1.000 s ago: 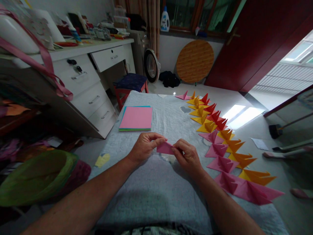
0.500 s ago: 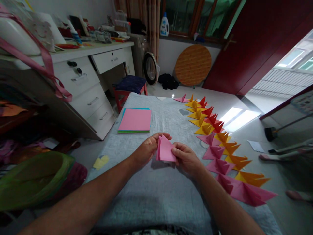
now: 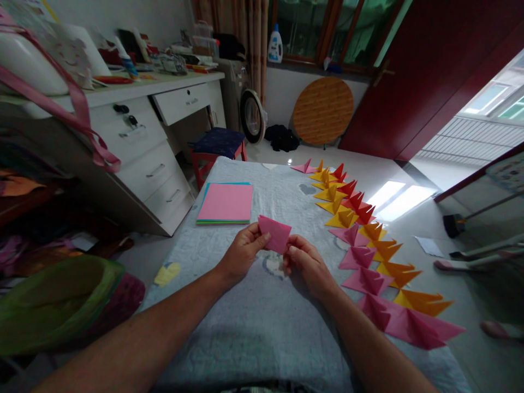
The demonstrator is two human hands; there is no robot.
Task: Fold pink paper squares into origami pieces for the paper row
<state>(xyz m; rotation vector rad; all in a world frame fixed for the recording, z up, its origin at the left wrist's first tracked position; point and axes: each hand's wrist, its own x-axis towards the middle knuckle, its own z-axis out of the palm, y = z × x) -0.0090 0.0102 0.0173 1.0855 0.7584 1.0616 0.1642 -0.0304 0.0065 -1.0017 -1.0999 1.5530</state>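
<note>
A small folded pink origami paper (image 3: pixel 276 233) is held up above the cloth-covered table. My left hand (image 3: pixel 242 248) pinches its left side, thumb in front. At its lower right corner, the curled fingers of my right hand (image 3: pixel 306 262) close on the edge; the fingertips partly hide that corner. Beyond my left hand lies a square stack of coloured paper (image 3: pixel 227 202), pink on top with blue and green edges showing. To the right of my right hand stand folded paper cranes in pink (image 3: pixel 368 278), orange (image 3: pixel 399 271), yellow (image 3: pixel 343 217) and red (image 3: pixel 362 204).
A pale blue cloth (image 3: pixel 262 322) with heart patches covers the table. A green-lined bin (image 3: pixel 61 305) stands at the left, below a white drawer desk (image 3: pixel 139 142). A stool (image 3: pixel 216 144) is past the far edge, near an open washing machine (image 3: pixel 251 114).
The pink paper has been turned over and tilted between my hands, after being opened upright half a second ago. My left thumb now lies over its front; my right fingers moved to its lower corner.
</note>
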